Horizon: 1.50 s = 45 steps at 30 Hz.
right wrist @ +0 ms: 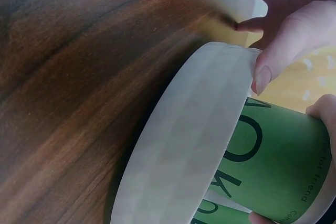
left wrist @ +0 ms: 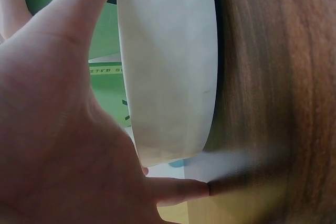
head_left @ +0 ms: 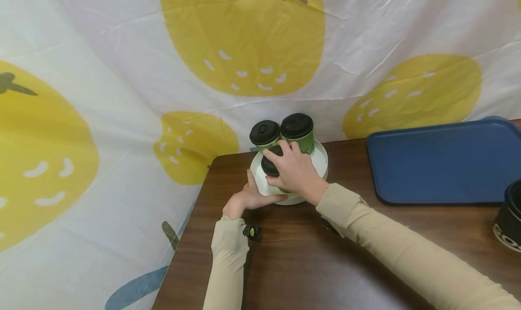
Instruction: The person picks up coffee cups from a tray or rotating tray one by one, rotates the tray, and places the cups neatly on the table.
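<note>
a person's right hand curls its fingers round the black-lidded front cup, green-sided and lettered, at a white dish on a brown wooden table. the cup's base is hidden behind the dish's rim in the right-wrist view. the left hand, thumb and fingers spread wide, is set against the near left side of the dish. a left rear cup and a right rear cup, also green with black lids, stand close together at its far side. to the right lies a blue tray, with a black cup near its corner, cut by the frame. a yellow-fruit-patterned cloth hangs behind.
</note>
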Available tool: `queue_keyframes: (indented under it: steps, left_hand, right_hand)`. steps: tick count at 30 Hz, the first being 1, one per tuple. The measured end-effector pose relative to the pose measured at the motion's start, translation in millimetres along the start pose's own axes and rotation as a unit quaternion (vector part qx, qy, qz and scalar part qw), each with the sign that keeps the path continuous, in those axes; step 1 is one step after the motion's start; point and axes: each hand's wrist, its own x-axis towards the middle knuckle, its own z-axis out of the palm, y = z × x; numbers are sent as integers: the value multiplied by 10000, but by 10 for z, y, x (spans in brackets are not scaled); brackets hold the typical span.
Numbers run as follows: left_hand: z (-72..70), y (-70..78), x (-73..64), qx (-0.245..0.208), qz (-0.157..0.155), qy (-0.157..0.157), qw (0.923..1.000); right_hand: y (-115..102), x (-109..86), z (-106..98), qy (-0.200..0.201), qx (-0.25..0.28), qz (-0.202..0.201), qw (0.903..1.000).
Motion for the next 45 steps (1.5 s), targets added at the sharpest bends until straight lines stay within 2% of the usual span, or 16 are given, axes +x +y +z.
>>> queue_keyframes:
  steps: [23, 45]
  left_hand:
    - [6, 1, -4, -78, 121, 56, 9999]
    - [14, 2, 23, 53, 1, 20, 10000]
  right_hand:
    - [-3, -8, 23, 186, -24, 2, 9998]
    - [17, -5, 30, 61, 1, -16, 10000]
